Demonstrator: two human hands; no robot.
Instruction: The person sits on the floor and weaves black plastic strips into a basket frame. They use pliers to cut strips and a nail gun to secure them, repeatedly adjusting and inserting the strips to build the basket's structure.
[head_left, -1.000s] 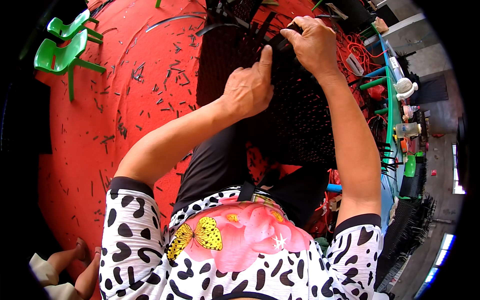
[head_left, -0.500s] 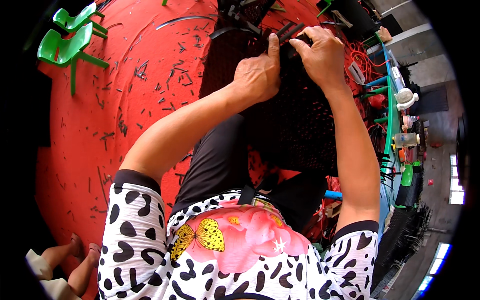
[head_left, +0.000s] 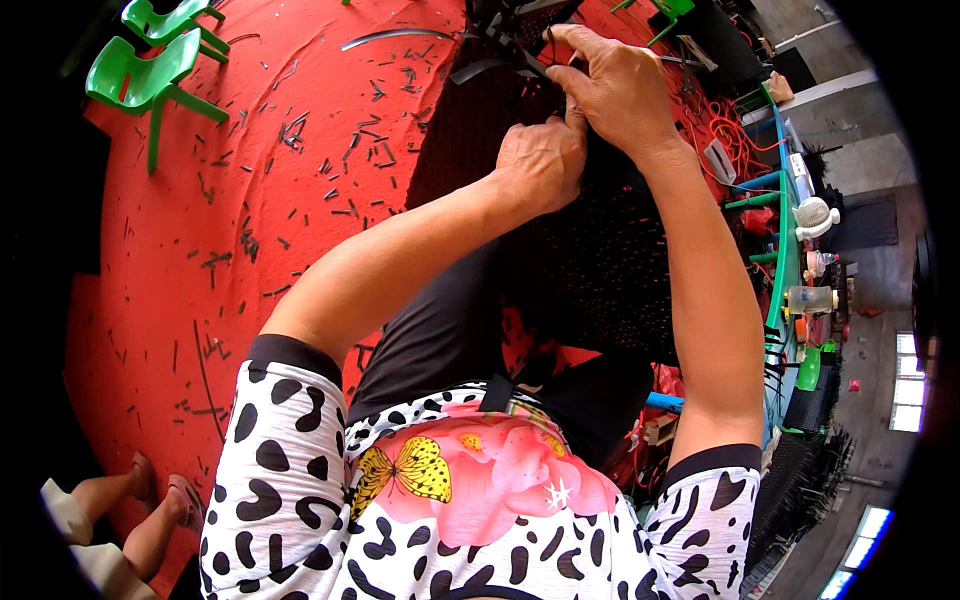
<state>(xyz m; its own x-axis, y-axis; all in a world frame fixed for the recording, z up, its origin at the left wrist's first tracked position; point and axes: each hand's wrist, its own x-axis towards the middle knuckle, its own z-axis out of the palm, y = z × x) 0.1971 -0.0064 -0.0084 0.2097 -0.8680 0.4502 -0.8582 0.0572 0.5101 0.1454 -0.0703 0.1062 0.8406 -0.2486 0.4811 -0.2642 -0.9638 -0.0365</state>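
Note:
A large black woven piece [head_left: 600,250], its surface full of small holes, stands before my knees. At its far edge several flat black strips [head_left: 515,50] stick out. My right hand [head_left: 620,95] is bent over this edge, thumb and forefinger closed around a dark strip, partly hidden by the fingers. Just below and left of it, my left hand [head_left: 542,165] has its fingers curled, its forefinger reaching up against the right hand's fingers. Whatever the left fingers grip is hidden. One long strip [head_left: 395,35] curves out leftward over the red floor covering.
Short black offcuts [head_left: 295,130] litter the red floor covering [head_left: 310,220]. Two green chairs [head_left: 145,75] stand at the far left. Another person's legs [head_left: 150,540] show at the lower left. To the right, a green-edged table [head_left: 783,240] bears a clear jar [head_left: 810,300] and a white object [head_left: 815,217].
My right hand has moved a little left and away from me, turning over the edge. My left forefinger, raised before, has come down, and that hand has shifted right toward the other.

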